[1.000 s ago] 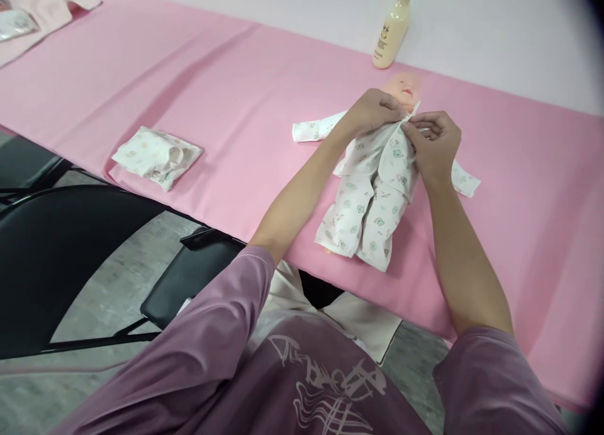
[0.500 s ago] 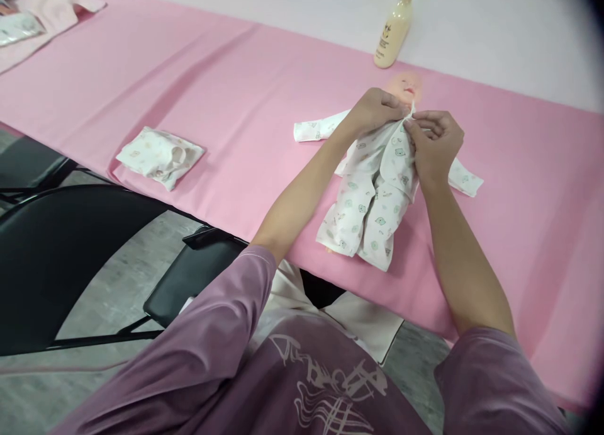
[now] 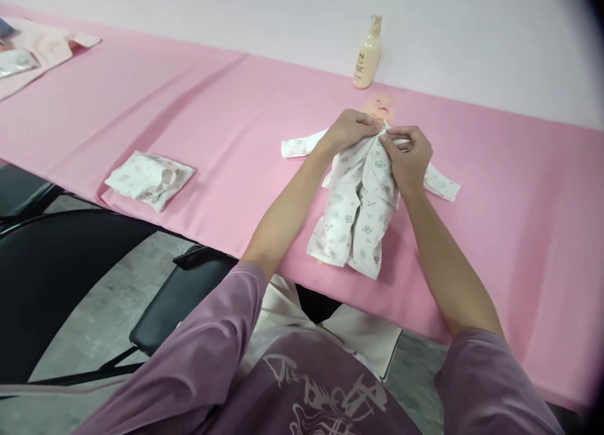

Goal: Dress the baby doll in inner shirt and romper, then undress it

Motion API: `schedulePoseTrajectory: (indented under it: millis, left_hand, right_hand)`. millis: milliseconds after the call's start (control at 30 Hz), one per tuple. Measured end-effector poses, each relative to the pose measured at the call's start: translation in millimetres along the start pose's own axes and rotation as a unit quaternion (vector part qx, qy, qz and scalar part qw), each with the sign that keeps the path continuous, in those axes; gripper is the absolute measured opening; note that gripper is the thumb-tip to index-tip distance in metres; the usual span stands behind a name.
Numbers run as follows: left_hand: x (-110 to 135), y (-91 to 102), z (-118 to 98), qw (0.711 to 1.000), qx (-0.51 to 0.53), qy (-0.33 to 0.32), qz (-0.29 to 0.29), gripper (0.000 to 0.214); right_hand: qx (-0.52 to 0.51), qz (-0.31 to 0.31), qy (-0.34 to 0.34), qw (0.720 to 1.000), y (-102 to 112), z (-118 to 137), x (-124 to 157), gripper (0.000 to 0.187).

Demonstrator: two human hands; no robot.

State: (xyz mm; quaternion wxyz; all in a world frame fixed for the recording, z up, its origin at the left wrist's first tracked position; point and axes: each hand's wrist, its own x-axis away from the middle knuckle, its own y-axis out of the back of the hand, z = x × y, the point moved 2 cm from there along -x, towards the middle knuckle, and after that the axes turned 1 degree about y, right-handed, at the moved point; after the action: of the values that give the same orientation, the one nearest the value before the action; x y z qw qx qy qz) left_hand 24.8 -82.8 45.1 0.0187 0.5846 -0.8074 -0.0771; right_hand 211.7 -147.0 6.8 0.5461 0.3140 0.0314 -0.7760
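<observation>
A baby doll (image 3: pixel 380 107) lies on its back on the pink tablecloth, dressed in a white printed jacket (image 3: pixel 352 165) and matching trousers (image 3: pixel 336 224). Both jacket sleeves are spread out to the sides. At the doll's neck, my left hand (image 3: pixel 353 129) pinches the collar edge with thumb and fingers. Close beside it, my right hand (image 3: pixel 409 157) pinches the collar's other side, thumb against the fingers. A bit of cloth sticks up between the two hands. The fingertips partly hide the collar.
A pump bottle (image 3: pixel 367 60) of cream-coloured liquid stands beyond the doll's head, by the white wall. To the left lies a folded printed cloth (image 3: pixel 151 178). A pale pink garment (image 3: pixel 51 45) with items on it is at far left. Black chairs (image 3: pixel 184 296) stand along the near edge.
The view has shifted, so the doll, the bottle and both hands appear lower and further left. Both hands keep pinching the collar at the neck.
</observation>
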Motion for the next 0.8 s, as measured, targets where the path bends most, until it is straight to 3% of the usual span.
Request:
schedulePoseTrajectory:
  millis: [100,267,500,800]
  left_hand:
    - [3,1.0,-2,1.0,-0.003,0.012,-0.012,0.022]
    - [7,3.2,-7,1.0,-0.006,0.005,-0.003,0.015]
    - [9,-0.7,-11,1.0,-0.027,-0.008,-0.006,0.009]
    - [6,-3.0,-5,0.998,-0.052,-0.004,-0.034,0.013]
  right_hand:
    - [-0.001,0.007,0.001,1.0,3,3,-1,0.021]
    - [0.003,0.041,-0.016,0.999,8,4,-5,0.025]
    - [-0.012,0.038,-0.028,0.999,5,-9,-7,0.023]
    - [-0.011,0.028,-0.04,0.999,3,-3,-6,0.023]
